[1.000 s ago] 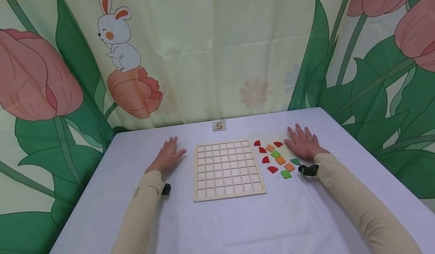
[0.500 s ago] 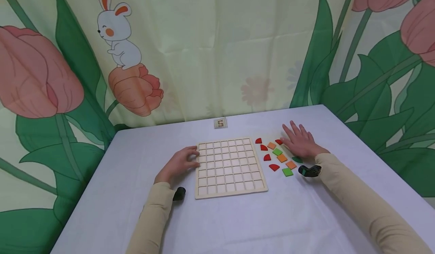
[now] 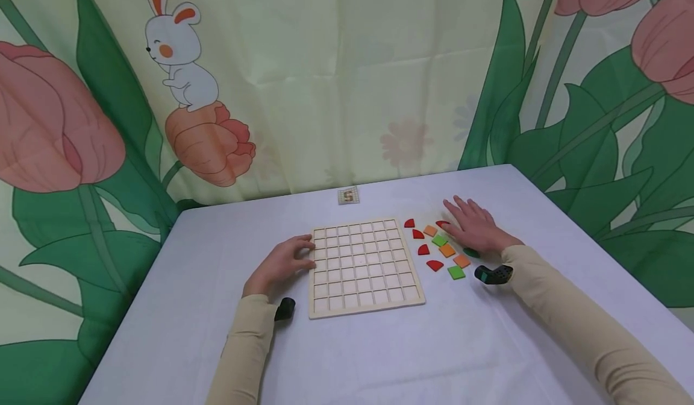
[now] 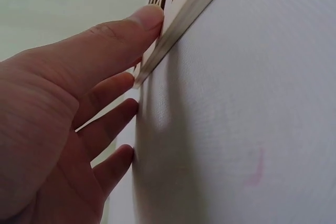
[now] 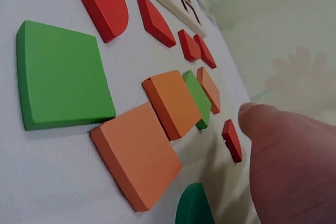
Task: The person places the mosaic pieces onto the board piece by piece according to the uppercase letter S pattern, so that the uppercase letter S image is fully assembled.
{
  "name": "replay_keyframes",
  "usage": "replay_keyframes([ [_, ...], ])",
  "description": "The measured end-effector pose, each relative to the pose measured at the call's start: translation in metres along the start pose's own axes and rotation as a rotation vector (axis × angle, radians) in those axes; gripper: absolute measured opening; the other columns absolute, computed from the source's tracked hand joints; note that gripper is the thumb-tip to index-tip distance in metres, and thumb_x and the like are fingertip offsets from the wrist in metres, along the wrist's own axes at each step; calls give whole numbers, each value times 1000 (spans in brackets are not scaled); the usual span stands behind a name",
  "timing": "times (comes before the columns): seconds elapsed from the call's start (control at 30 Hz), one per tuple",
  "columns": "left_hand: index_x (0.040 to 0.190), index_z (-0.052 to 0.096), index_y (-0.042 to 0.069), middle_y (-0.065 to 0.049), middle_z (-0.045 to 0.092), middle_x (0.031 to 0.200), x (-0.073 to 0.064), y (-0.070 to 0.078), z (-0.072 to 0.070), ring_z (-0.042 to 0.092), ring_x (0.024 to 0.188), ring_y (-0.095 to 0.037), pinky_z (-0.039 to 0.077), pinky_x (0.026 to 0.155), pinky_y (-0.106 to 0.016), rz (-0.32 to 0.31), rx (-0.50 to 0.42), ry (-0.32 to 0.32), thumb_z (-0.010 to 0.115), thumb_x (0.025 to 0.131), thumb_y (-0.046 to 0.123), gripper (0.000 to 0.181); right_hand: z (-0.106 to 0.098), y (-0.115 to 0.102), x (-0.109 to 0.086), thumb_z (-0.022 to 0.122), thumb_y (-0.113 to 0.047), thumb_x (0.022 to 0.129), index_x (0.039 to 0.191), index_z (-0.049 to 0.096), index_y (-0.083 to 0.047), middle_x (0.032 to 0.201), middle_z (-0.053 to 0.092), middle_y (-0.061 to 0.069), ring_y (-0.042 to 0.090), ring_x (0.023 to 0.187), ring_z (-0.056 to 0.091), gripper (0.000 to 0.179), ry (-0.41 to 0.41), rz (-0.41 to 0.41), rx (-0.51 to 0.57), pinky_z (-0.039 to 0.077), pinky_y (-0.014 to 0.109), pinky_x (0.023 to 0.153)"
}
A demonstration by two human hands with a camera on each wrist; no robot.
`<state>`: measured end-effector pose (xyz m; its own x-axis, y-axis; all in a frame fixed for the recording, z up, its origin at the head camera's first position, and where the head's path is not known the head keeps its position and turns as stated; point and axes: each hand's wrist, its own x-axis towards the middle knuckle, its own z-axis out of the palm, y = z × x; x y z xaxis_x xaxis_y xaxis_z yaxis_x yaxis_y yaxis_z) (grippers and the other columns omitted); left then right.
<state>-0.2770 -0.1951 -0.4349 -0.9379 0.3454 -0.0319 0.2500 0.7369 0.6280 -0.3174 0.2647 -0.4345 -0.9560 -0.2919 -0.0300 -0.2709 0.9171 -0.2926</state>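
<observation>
My left hand (image 3: 279, 266) is at the left edge of a pale wooden grid board (image 3: 367, 312). In the left wrist view its thumb (image 4: 149, 18) touches the board's rim, and the other fingers are loosely bent beside and below it. My right hand (image 3: 477, 227) is over the right side of the loose pieces, fingers extended and holding nothing. Under and beside it lie a red quarter-round piece (image 5: 232, 141) and a dark green piece (image 5: 195, 205), both partly hidden in the head view. Orange squares (image 5: 137, 156), green squares (image 5: 65, 77) and several red quarter-rounds (image 5: 105, 11) are nearby.
A small printed card (image 3: 349, 195) lies behind the board near the table's far edge. White cloth (image 3: 347, 363) covers the table. A curtain printed with tulips and a rabbit (image 3: 181, 55) hangs behind it. Each wrist wears a black camera (image 3: 493, 274).
My left hand has moved right from the bare cloth to the board's left edge, its fingers bending. My right hand has shifted slightly left over the pieces. The board stays in place.
</observation>
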Motion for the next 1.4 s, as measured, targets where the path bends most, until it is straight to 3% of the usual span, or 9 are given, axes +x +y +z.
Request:
replay_keyframes([
  [0.2,122,65,5,-11,43,150,-1,-2,0,32,142,-32,26,117,-47,8,-8,1,78,84,20,43,-3,-1,2,61,-25,96,138,50,4,140,48,26,45,131,39,52,53,-63,-3,33,62,108],
  [0.37,122,65,3,-13,43,150,0,-2,1,32,142,-34,26,116,-48,13,-9,5,78,84,19,43,-5,-5,5,63,-18,95,129,59,3,124,61,20,37,116,53,40,49,-44,83,46,56,99],
  [0.6,123,65,3,-12,42,151,-1,0,1,31,143,-33,26,117,-48,-12,-27,6,79,83,18,45,-4,-8,11,66,-15,93,123,65,3,109,64,14,30,100,57,35,43,-45,64,52,48,91],
  [0.93,124,65,5,-11,43,151,-1,0,1,32,143,-32,26,117,-48,-26,-47,8,79,83,19,46,-2,-11,13,68,-16,92,114,69,-1,100,63,10,27,94,57,27,61,-17,74,52,45,87],
  [1.17,125,64,5,-11,44,150,-1,2,1,33,142,-32,27,117,-47,-32,-42,10,79,83,19,47,-3,-15,14,67,-17,93,115,66,1,104,63,13,29,96,56,28,72,-16,102,51,47,90],
  [1.4,125,64,4,-11,45,150,-2,3,1,33,142,-31,27,116,-47,-19,-35,12,79,83,18,47,-2,-32,22,65,-19,95,121,63,1,108,64,14,29,99,56,33,95,-15,200,52,46,90],
])
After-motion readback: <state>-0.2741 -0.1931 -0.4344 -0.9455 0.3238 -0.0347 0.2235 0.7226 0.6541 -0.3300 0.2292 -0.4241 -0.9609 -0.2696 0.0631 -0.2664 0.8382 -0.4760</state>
